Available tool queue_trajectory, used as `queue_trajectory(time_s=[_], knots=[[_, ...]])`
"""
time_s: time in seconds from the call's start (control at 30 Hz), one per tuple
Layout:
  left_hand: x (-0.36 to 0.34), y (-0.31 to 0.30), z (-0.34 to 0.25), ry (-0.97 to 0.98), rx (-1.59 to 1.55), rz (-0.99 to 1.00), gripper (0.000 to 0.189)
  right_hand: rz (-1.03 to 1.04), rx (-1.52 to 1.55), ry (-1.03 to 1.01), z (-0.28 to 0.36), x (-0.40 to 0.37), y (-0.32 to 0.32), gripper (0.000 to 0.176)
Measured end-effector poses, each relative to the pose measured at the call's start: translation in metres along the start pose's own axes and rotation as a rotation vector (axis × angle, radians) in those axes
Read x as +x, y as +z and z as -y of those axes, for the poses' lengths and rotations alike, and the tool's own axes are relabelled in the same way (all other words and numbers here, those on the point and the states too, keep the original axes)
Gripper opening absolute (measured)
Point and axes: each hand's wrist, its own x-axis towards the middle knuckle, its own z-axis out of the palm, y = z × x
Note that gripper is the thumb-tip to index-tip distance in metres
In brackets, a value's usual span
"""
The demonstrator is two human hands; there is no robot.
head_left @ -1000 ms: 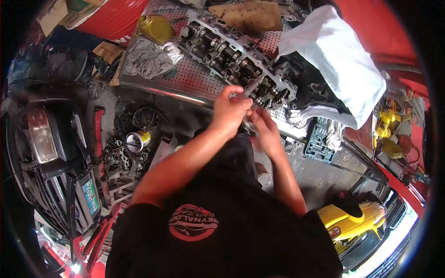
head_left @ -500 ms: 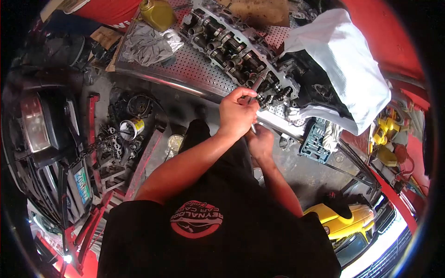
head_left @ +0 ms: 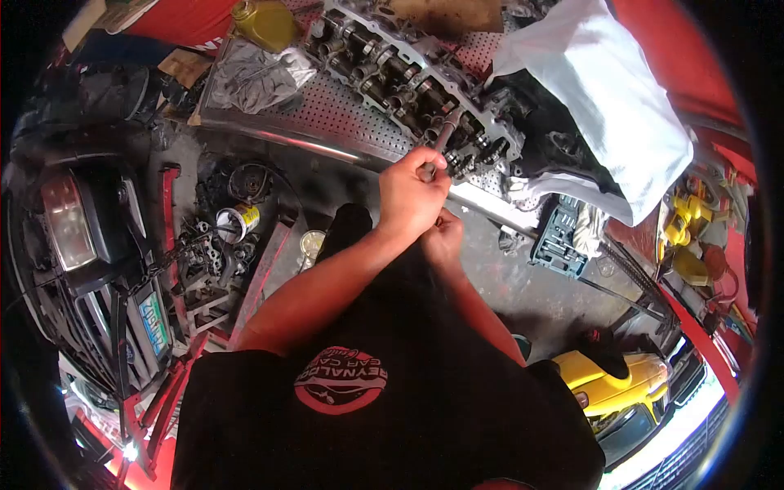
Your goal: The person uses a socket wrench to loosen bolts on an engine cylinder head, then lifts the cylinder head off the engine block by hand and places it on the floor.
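Observation:
A cylinder head (head_left: 400, 77) with camshafts lies at an angle on the perforated metal bench. My left hand (head_left: 411, 192) is closed around a socket wrench (head_left: 446, 132), whose shaft reaches down into the near right end of the cylinder head. Just below and to the right, my right hand (head_left: 443, 237) is closed close to my body, around the handle end of the wrench, which its fingers mostly hide. Right of the cylinder head sits a black cover (head_left: 559, 143), partly under a white sack (head_left: 612, 98).
On the bench stand an olive oil jug (head_left: 263, 24) and a grey rag (head_left: 257, 77). A teal socket case (head_left: 562, 237) is beyond the bench edge. Red stand legs (head_left: 265, 278), a white tub (head_left: 238, 222) and engine parts are on the left, beside a car front (head_left: 90, 220).
My right hand has moved up and left, closer to my left hand. My left hand has shifted slightly left, and the wrench leans a little differently. The view has moved slightly.

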Motion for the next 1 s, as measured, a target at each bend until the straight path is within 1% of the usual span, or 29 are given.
queue_trajectory(time_s=[0.03, 0.07, 0.1, 0.13, 0.17, 0.2, 0.23, 0.27, 0.3, 0.33, 0.37, 0.43, 0.47, 0.57, 0.6, 0.7, 0.73, 0.83, 0.93, 1.0], knots=[[0.01, -0.002, -0.002, 0.019, -0.025, -0.003, 0.017, 0.031, -0.11, -0.017, 0.01, 0.003, -0.003, 0.022], [0.012, -0.004, -0.004, -0.016, -0.054, 0.067, 0.019, 0.059, -0.221, -0.033, 0.023, 0.001, -0.013, 0.023], [0.011, -0.005, -0.009, -0.144, -0.312, 0.047, 0.019, 0.089, -0.34, -0.028, 0.046, -0.007, -0.026, 0.024], [0.01, -0.006, -0.017, -0.276, -0.57, 0.026, 0.02, 0.163, -0.755, -0.13, 0.07, -0.004, -0.047, 0.027], [0.011, -0.007, -0.025, -0.399, -0.828, 0.007, 0.021, 0.16, -0.912, -0.14, 0.117, -0.01, -0.062, 0.027], [0.008, -0.007, -0.032, -0.491, -1.0, -0.039, 0.014, 0.16, -1.069, -0.145, 0.168, -0.021, -0.073, 0.028], [0.005, -0.005, -0.036, -0.515, -1.063, -0.043, 0.013, 0.09, -1.303, -0.249, 0.203, -0.027, -0.077, 0.027], [0.002, -0.002, -0.039, -0.541, -1.126, -0.044, 0.013, 0.02, -1.359, -0.487, 0.222, -0.028, -0.079, 0.024], [-0.002, 0.002, -0.039, -0.569, -1.192, -0.043, 0.013, 0.008, -1.42, -0.654, 0.234, -0.025, -0.078, 0.023], [0.001, 0.005, -0.035, -0.538, -1.214, -0.091, 0.011, 0.061, -1.354, -0.546, 0.229, -0.022, -0.08, 0.023], [0.003, 0.006, -0.034, -0.485, -1.155, -0.066, 0.01, 0.106, -1.287, -0.449, 0.22, -0.016, -0.082, 0.024], [0.009, 0.005, -0.032, -0.373, -1.04, -0.037, 0.009, 0.118, -1.172, -0.31, 0.164, -0.011, -0.089, 0.021], [0.01, 0.004, -0.03, -0.344, -1.02, -0.05, 0.009, 0.134, -1.113, -0.238, 0.146, -0.009, -0.092, 0.019], [0.003, 0.003, -0.021, -0.295, -0.916, -0.051, 0.009, 0.01, -1.088, -0.26, 0.138, -0.016, -0.084, 0.016], [0.002, 0.004, -0.017, -0.305, -0.92, -0.048, 0.009, 0.046, -1.118, -0.224, 0.144, -0.018, -0.083, 0.012], [0.0, 0.004, -0.012, -0.262, -0.931, -0.032, 0.01, 0.058, -1.099, -0.245, 0.136, -0.016, -0.087, 0.013], [-0.002, 0.004, -0.016, -0.311, -0.938, -0.069, 0.013, 0.077, -1.11, -0.257, 0.136, -0.017, -0.088, 0.014], [-0.006, 0.004, -0.019, -0.213, -0.887, -0.09, 0.014, 0.06, -1.064, -0.269, 0.133, -0.019, -0.086, 0.013], [0.0, 0.003, -0.025, -0.279, -0.901, -0.098, 0.014, 0.076, -1.051, -0.245, 0.135, -0.017, -0.086, 0.013], [0.0, 0.002, -0.022, -0.281, -0.869, -0.066, 0.015, 0.129, -0.991, -0.259, 0.137, -0.018, -0.089, 0.015]])
